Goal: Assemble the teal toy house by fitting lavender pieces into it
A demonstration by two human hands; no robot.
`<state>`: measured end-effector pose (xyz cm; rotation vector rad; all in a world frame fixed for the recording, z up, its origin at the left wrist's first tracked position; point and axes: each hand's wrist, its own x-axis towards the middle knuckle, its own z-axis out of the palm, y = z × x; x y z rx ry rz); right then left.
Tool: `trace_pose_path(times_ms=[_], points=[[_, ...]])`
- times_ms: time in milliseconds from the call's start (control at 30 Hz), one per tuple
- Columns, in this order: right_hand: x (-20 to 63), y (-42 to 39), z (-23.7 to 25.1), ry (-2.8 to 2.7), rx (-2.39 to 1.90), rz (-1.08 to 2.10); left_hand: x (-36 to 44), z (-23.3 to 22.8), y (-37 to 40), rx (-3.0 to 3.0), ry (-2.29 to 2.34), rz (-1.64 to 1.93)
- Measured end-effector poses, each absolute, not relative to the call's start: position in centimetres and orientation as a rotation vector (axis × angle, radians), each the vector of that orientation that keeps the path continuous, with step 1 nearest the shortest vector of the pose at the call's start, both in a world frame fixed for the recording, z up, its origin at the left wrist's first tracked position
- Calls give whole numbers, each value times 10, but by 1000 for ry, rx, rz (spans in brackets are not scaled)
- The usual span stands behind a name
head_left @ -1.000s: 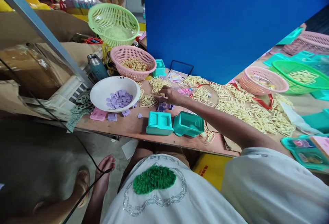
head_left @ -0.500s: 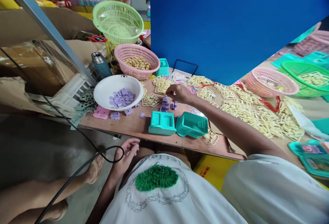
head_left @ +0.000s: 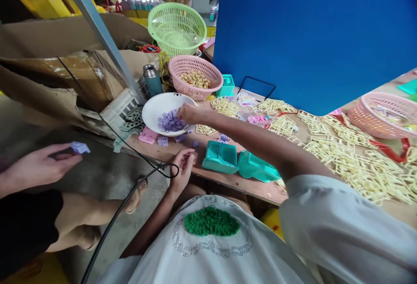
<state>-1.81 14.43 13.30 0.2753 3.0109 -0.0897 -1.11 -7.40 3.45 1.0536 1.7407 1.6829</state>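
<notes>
My right hand (head_left: pixel 190 114) reaches over the rim of a white bowl (head_left: pixel 151 110). Its fingers are closed and bent down among small purple plastic pieces (head_left: pixel 170 121); their tips are hidden, so what they hold is unclear. My left hand (head_left: pixel 182 169) is at the table's front edge, palm turned inward, fingers loosely bent and apart, with nothing visible in it. A black cable (head_left: pixel 177 171) loops across its wrist side. To its right stand two turquoise plastic box-shaped parts, one upright (head_left: pixel 221 157) and one tipped with its hollow showing (head_left: pixel 257 166).
From the left comes another person's hand (head_left: pixel 48 162), pinching a light purple piece (head_left: pixel 80 147). Behind the bowl are a pink basket (head_left: pixel 195 90), a green basket (head_left: pixel 177 51) and a flask (head_left: pixel 152 82). Cream plastic frames (head_left: pixel 365 166) cover the right side; a blue panel (head_left: pixel 293 36) stands behind.
My right hand has moved left from the purple parts on the table into the white bowl. My left hand has risen to the table edge. Another person's hand has appeared at left.
</notes>
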Motion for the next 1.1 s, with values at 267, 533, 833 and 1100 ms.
trace_pose_path(times_ms=[267, 533, 833, 1100], points=[[-52, 150, 101, 2952, 283, -111, -185, 110, -121, 1238, 2017, 1381], [-32, 160, 123, 3073, 249, -202, -61, 26, -35, 1699, 2131, 908], [58, 161, 131, 3510, 165, -754, -48, 5, -25, 1648, 2122, 1118], [117, 120, 127, 3364, 277, -1216, -25, 23, -39, 1280, 1770, 1655]])
